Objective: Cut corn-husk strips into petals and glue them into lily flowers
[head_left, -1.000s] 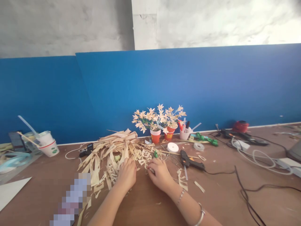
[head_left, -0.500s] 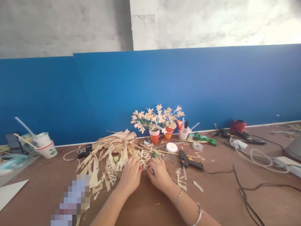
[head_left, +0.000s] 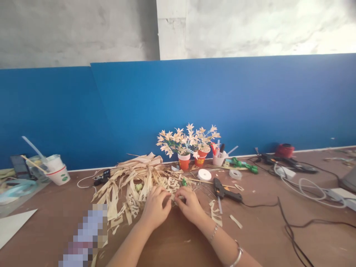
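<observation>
My left hand (head_left: pixel 156 208) and my right hand (head_left: pixel 189 204) meet at the near edge of a heap of dried corn husks (head_left: pixel 148 165). Both have their fingers curled and thumbs brought in, fingertips almost together. Whatever lies between them is too small or hidden to make out. Just beyond the fingers are cut husk scraps with holes (head_left: pixel 171 183) and a small green piece (head_left: pixel 184 182). A white tape roll (head_left: pixel 204 174) lies behind my right hand, and a black glue gun (head_left: pixel 226 193) rests to its right.
Husk flowers (head_left: pixel 178 139) stand in red paper cups (head_left: pixel 184 163) by the blue partition (head_left: pixel 194 96). A tool cup (head_left: pixel 218 160) and clear tape (head_left: pixel 235 174) are nearby. Cables (head_left: pixel 289 230) run along the right; a white cup (head_left: pixel 59 176) stands left. A pixelated patch (head_left: pixel 86 233) hides something.
The view has shifted slightly, so the table things appear a little further right. My left fingers have moved a little, with a wider gap showing beside the thumb. Both hands stay close together.
</observation>
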Demonstrator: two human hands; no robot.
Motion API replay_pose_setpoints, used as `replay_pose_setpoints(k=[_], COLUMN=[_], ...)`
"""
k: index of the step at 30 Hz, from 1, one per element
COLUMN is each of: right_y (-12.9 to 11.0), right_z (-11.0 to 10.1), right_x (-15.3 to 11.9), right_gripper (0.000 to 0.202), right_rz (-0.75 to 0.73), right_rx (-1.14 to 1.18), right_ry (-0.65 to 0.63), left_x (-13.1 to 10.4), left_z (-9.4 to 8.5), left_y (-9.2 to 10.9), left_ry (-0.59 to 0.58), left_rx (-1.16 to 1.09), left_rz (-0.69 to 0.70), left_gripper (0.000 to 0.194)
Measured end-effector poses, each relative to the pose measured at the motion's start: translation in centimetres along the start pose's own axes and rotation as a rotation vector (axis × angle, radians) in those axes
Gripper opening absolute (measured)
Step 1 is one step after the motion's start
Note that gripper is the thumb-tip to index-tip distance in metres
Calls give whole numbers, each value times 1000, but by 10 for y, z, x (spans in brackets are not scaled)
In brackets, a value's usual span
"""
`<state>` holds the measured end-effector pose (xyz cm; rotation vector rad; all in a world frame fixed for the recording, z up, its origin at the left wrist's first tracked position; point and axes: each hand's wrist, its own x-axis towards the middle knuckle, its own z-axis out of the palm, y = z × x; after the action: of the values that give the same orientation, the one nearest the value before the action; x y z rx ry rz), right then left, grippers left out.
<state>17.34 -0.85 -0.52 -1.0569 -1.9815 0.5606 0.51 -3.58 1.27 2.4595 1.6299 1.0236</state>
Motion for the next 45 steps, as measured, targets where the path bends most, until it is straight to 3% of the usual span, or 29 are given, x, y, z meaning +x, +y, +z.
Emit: replay_pose_setpoints(k=[11,17,20,23,27,30,37,42,45], right_y=[-9,-14,-10,-6,-4,-5,-8,-3,1], right_z=[0,4,1,-3,-3,0,-2,-17,-24], right_x=[-3,-2,0,1,-1,-1,2,2,0], right_gripper=[10,11,12,13,9,10,15,14,12], right_rz=[-79,-68,6,79,9,-22,11,198,356], right_rx=[-206,-286,-330,-264,-116,-65,101,-328,-561], right_ry=[2,94,167,186,92,81,112,38,-81], left_x=[0,0,0,0,0,1,3,4,5], left_z=[7,14,12,9,9,15,29,25,24], left_y=[8,16,15,13,11,8,1,5,2], left_ry=[-66,-19,-1,-2,-16,0,58,168,220], left_rx=[36,79,97,87,43,-79,-668,-834,-929], left_rz=[-35,-129,-168,-171,-134,-164,-444,-586,-656], left_gripper=[21,16,17,19,20,18,19,18,20])
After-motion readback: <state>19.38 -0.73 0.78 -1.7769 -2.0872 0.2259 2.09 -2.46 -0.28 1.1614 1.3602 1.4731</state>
